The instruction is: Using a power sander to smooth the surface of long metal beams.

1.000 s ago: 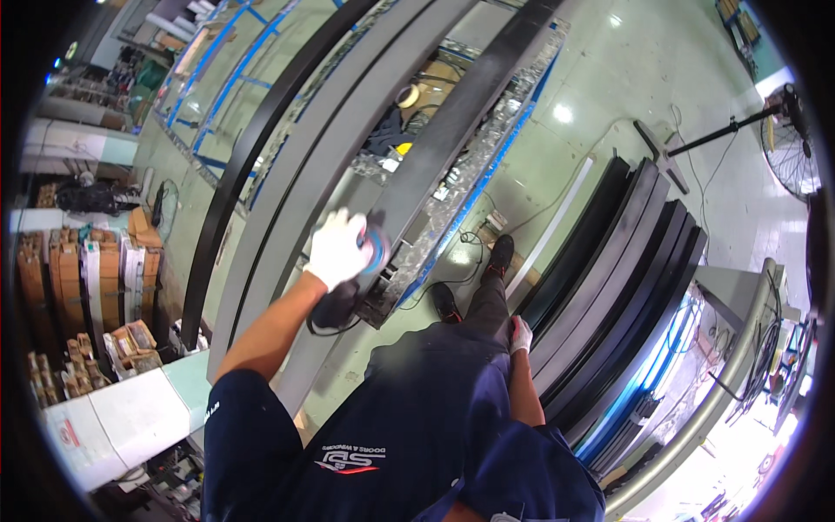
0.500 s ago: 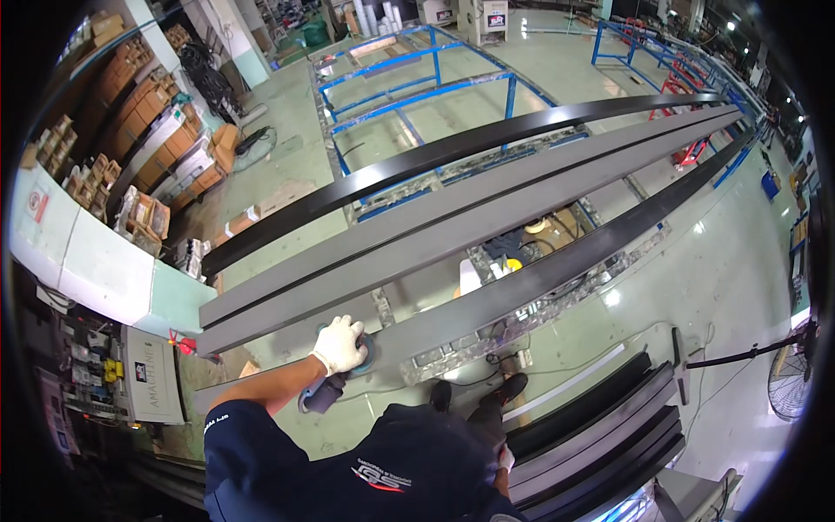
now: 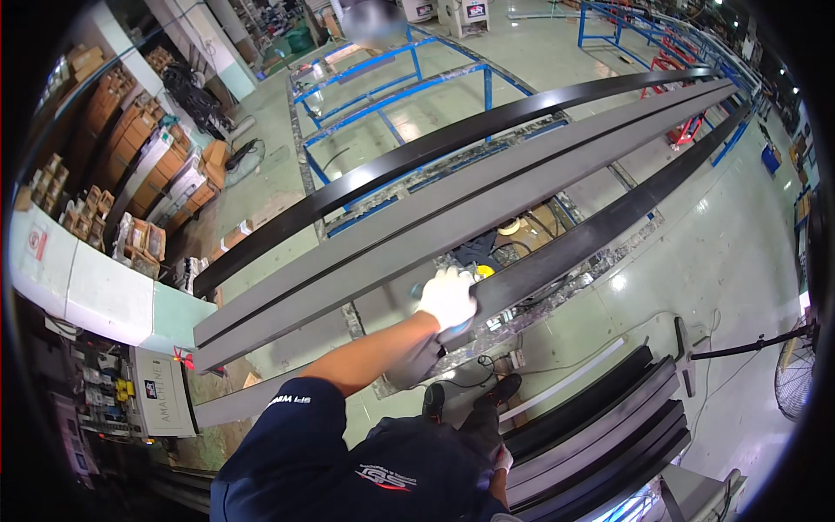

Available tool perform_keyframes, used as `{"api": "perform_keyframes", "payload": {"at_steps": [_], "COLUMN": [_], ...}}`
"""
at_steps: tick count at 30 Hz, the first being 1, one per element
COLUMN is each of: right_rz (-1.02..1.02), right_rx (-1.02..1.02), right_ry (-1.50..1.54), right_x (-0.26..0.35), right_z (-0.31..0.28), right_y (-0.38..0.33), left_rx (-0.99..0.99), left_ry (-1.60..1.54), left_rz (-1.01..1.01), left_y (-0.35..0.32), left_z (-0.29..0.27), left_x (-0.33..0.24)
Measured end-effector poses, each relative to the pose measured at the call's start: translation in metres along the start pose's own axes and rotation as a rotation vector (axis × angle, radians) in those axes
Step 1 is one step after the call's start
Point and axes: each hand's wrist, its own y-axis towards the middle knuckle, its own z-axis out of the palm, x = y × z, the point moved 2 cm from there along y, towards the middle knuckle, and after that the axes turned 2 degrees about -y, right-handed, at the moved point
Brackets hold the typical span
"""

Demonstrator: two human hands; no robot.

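Note:
My left hand (image 3: pixel 450 298), in a white glove, is closed over the top of a sander (image 3: pixel 417 358). The sander's round pad rests on the nearest long dark grey metal profile (image 3: pixel 574 252), and its grey body hangs past the profile's near edge. The hand and tool are slightly blurred. My right hand (image 3: pixel 503 458), also gloved, is down beside my thigh at the lower right. Its fingers are mostly hidden. Beyond the sanded profile lie two matt grey profiles (image 3: pixel 383 257) side by side, and a glossy black profile (image 3: pixel 417 155) farther back.
A blue metal frame (image 3: pixel 400 96) stands beyond the profiles. More dark profiles (image 3: pixel 600 426) are stacked at my lower right, near a standing fan (image 3: pixel 793 383). A yellow object (image 3: pixel 484 271) and cables lie under the profiles. Boxes (image 3: pixel 130 174) fill shelves at the left.
My left hand has slid the sander to the right along the nearest profile, and my arm has stretched out. The view has shifted slightly. My right hand stays by my thigh.

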Motion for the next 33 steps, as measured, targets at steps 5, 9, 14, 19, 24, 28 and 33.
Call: {"api": "perform_keyframes", "payload": {"at_steps": [5,9,14,19,24,28,33], "right_rz": [-0.255,-0.327,0.018,-0.435,-0.557,-0.824,-0.505], "right_rx": [0.038,0.025,0.086,0.729,1.100,1.334,1.208], "right_ry": [-0.290,-0.299,0.035,-0.261,-0.404,-0.591,-0.878], "right_x": [0.027,0.052,0.152,0.252,0.274,0.277,0.251], "right_z": [-0.033,-0.050,-0.004,0.082,0.188,0.215,0.207], "right_y": [0.022,0.044,0.021,-0.029,-0.125,-0.187,-0.226], "left_rx": [0.018,0.017,-0.012,0.062,0.093,-0.092,0.042], "left_ry": [0.050,0.003,-0.012,-0.041,0.000,0.055,0.042], "left_rz": [-0.016,-0.049,-0.063,-0.025,-0.158,-0.124,-0.200], "left_y": [0.127,0.217,0.275,0.272,0.231,0.181,0.094], "left_z": [0.013,0.027,0.040,0.034,0.031,0.028,0.004], "left_x": [-0.061,-0.119,-0.166,-0.203,-0.160,-0.120,-0.031]}}
